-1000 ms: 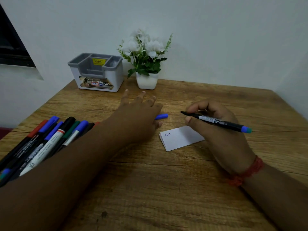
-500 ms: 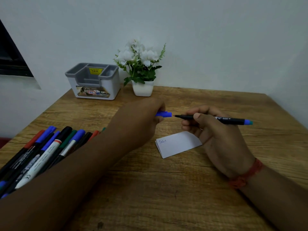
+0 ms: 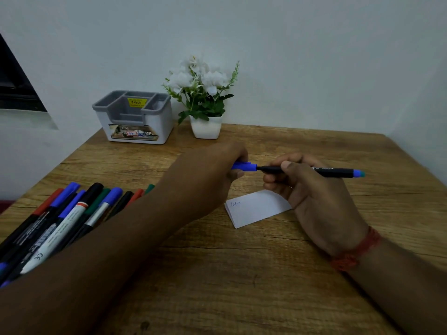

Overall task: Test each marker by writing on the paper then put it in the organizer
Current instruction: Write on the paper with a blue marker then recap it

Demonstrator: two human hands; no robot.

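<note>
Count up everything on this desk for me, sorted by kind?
Marker in the right hand, its blue cap in the left hand: 1
Markers in the pile: at least 9 caps show; the left arm hides part
Paper: 1
Organizer: 1
Flower pot: 1
Total: at least 13

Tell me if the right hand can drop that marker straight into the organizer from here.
Probably yes: bare table lies between the right hand and the organizer, its compartments open, though the left hand holds the marker's cap.
</note>
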